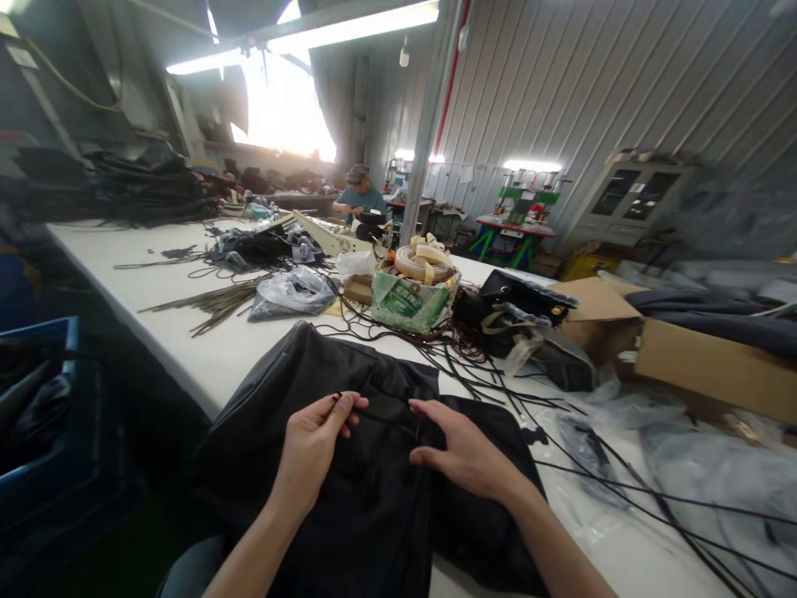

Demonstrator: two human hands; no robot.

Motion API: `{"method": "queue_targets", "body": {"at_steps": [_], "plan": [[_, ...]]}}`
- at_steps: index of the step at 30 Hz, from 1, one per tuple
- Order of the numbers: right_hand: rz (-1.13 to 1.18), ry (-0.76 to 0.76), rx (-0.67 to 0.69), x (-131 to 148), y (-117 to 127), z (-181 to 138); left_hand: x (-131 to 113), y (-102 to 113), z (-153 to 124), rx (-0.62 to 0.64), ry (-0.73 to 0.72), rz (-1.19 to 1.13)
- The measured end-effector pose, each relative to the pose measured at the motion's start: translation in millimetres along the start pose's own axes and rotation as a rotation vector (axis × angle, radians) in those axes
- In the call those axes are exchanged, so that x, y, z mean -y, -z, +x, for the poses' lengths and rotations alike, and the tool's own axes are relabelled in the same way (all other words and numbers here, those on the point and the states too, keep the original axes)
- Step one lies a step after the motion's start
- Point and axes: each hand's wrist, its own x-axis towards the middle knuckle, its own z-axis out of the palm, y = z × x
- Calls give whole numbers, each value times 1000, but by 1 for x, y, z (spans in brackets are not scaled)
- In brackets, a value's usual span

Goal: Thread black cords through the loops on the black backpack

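Over the black fabric (367, 515), the left hand (317, 432) pinches a thin dark piece; the right hand (461, 453) spreads thumb and fingers. Beyond the fabric stand a green-printed carton (404, 301) of beige webbing rolls (423, 264) and, farther, a person (364, 201); left of it, a blue crate (72, 357); right, an open cardboard box (710, 370).

Fabric (374, 490) is lying across the near part of a table (155, 307). Beyond it, a tub (404, 303) is holding rolled strips (427, 262), with a wrapped bundle (295, 291) sitting on its left and bags (557, 357) on its right. Cords (466, 342) are trailing rightward past the fabric. A box (716, 365) is standing far right, a crate (73, 353) is standing left of the table, and a person (361, 199) is occupying the space behind.
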Motion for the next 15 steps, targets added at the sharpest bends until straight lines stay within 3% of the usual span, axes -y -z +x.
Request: {"method": "queue_targets", "body": {"at_steps": [2,8,15], "plan": [[-37,-24,0,-8,-4,-9,-4,-4,6,28,-14,13],[-108,-16,-194,-24,-34,-15,-5,-10,12,9,-60,68],[-179,145,-176,-45,-42,-16,6,-9,17,-100,-13,-13]]}}
